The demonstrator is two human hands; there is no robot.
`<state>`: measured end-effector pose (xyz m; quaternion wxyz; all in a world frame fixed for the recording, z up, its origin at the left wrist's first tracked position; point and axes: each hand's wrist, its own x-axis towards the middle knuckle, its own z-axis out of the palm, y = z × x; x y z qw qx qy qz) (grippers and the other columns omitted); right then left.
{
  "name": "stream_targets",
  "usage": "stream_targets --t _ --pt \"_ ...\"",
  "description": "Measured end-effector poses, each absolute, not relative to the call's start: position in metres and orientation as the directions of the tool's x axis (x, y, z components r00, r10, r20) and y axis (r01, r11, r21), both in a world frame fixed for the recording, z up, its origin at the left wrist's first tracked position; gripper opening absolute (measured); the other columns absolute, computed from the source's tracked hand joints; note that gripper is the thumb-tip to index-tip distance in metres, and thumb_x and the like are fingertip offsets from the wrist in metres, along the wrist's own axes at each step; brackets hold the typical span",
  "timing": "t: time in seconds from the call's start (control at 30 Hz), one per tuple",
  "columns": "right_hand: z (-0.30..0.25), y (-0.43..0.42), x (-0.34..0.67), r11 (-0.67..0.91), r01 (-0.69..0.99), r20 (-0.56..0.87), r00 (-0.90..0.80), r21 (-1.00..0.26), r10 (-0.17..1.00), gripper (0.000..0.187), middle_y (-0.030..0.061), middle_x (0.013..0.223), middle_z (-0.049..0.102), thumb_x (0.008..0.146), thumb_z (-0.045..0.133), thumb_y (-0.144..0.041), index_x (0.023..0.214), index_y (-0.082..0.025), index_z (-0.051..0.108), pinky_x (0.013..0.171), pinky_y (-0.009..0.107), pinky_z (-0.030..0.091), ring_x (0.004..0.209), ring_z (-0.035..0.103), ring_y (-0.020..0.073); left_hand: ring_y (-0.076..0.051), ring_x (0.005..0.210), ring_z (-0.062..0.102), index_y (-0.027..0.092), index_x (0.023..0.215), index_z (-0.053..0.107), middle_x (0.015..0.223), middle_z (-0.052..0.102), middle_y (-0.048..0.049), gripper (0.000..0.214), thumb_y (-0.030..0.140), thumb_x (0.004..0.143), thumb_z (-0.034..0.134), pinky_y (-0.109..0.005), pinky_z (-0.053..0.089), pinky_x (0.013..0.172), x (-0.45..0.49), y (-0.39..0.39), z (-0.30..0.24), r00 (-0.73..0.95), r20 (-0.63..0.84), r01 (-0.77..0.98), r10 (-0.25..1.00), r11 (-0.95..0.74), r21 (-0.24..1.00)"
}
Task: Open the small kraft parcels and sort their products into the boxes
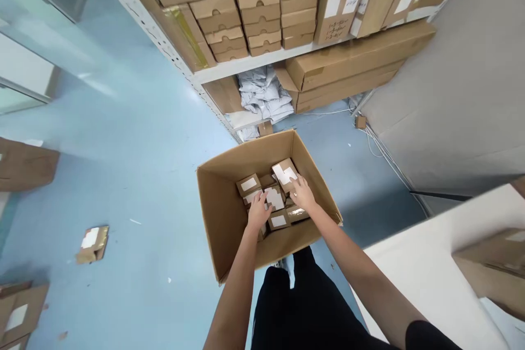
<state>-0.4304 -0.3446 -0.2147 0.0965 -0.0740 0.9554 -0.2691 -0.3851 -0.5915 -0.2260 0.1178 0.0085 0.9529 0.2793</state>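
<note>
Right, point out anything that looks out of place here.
A small carton lies apart on the blue floor, left of the big open box, a flap seemingly loose, unlike the stacked shelf boxes.

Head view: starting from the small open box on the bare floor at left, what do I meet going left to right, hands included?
Floor box → left hand → right hand → white table.

Large box and small boxes look matt cardboard; labels, smooth paper. Floor is smooth, glossy
</note>
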Motion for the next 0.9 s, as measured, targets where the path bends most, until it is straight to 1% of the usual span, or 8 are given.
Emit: stream_targets --t 0.17,0.33,0.43,0.6,0.7,0.77,0.83,0.9 --pt "-0.289 -0.339 -0.488 0.861 -0.051 -0.242 -0.95 -0.506 -0.198 0.069 0.0185 0.17 0.033 0.092 0.062 -0.021 0.159 -0.016 0.047 0.122 0.052 0.037 0.154 0.034 0.0363 -0.037 0.145 0.051 0.022 0.149 0.054 0.157 0.053 -0.0171 0.065 0.028 0.086 0.068 -0.054 0.045 0.118 -0.453 -0.585 -0.306 -0.938 -0.332 -0.088 0.103 0.855 0.512" --pt "-0.393 -0.337 -0.524 0.886 0.023 -0.343 -0.926 -0.463 -0.156 0.071 0.0168 0.172 0.031 0.09 0.065 -0.021 0.159 -0.018 0.047 0.122 0.051 0.037 0.153 0.036 0.0363 -0.036 0.148 0.047 0.019 0.151 0.052 0.159 0.051 -0.0192 0.071 0.028 0.083 0.071 -0.05 0.04 0.121 -0.514 -0.581 -0.408 -0.898 -0.416 -0.096 0.146 0.857 0.507" --pt "-0.455 -0.336 -0.536 0.902 0.05 -0.381 -0.915 -0.429 -0.131 0.072 0.0158 0.173 0.028 0.091 0.067 -0.024 0.16 -0.019 0.046 0.122 0.05 0.036 0.154 0.035 0.0367 -0.036 0.15 0.045 0.016 0.153 0.049 0.161 0.049 -0.0214 0.076 0.029 0.081 0.074 -0.05 0.038 0.122 -0.543 -0.576 -0.473 -0.863 -0.473 -0.088 0.179 0.868 0.489" --pt "-0.54 -0.333 -0.544 0.922 0.078 -0.465 -0.878 -0.379 -0.117 0.077 0.0165 0.175 0.025 0.09 0.071 -0.029 0.162 -0.02 0.043 0.122 0.053 0.035 0.155 0.032 0.0402 -0.037 0.152 0.042 0.016 0.156 0.046 0.164 0.046 -0.0228 0.081 0.033 0.082 0.076 -0.05 0.036 0.124 -0.575 -0.567 -0.568 -0.844 -0.495 -0.076 0.205 0.869 0.49" --pt "-0.583 -0.329 -0.546 0.925 0.085 -0.47 -0.876 -0.371 -0.108 0.079 0.0165 0.175 0.023 0.09 0.071 -0.03 0.163 -0.021 0.041 0.122 0.055 0.034 0.156 0.03 0.0411 -0.038 0.154 0.04 0.016 0.161 0.038 0.168 0.039 -0.0215 0.088 0.04 0.085 0.075 -0.049 0.036 0.124 -0.595 -0.56 -0.615 -0.827 -0.518 -0.054 0.22 0.885 0.462" --pt "-0.607 -0.325 -0.546 0.917 0.084 -0.453 -0.884 -0.39 -0.112 0.078 0.016 0.175 0.024 0.09 0.071 -0.03 0.162 -0.022 0.041 0.123 0.056 0.035 0.157 0.029 0.0407 -0.038 0.156 0.036 0.015 0.164 0.032 0.172 0.033 -0.0205 0.092 0.043 0.087 0.073 -0.048 0.036 0.124 -0.612 -0.556 -0.643 -0.812 -0.526 -0.015 0.253 0.892 0.451" --pt "-0.625 -0.322 -0.546 0.909 0.078 -0.435 -0.893 -0.41 -0.119 0.077 0.0148 0.175 0.025 0.091 0.07 -0.031 0.162 -0.023 0.041 0.123 0.056 0.035 0.157 0.029 0.0398 -0.039 0.158 0.031 0.013 0.166 0.028 0.173 0.03 -0.0206 0.096 0.046 0.087 0.072 -0.049 0.034 0.125 -0.631 -0.552 -0.669 -0.801 -0.514 0.038 0.306 0.884 0.466" --pt "-0.638 -0.318 -0.544 0.913 0.075 -0.434 -0.893 -0.402 -0.117 0.077 0.0146 0.175 0.025 0.091 0.07 -0.031 0.162 -0.022 0.041 0.124 0.055 0.034 0.158 0.028 0.0395 -0.042 0.159 0.027 0.009 0.166 0.026 0.173 0.028 -0.0226 0.101 0.05 0.086 0.073 -0.05 0.033 0.125 -0.65 -0.55 -0.693 -0.805 -0.501 0.055 0.32 0.879 0.473"
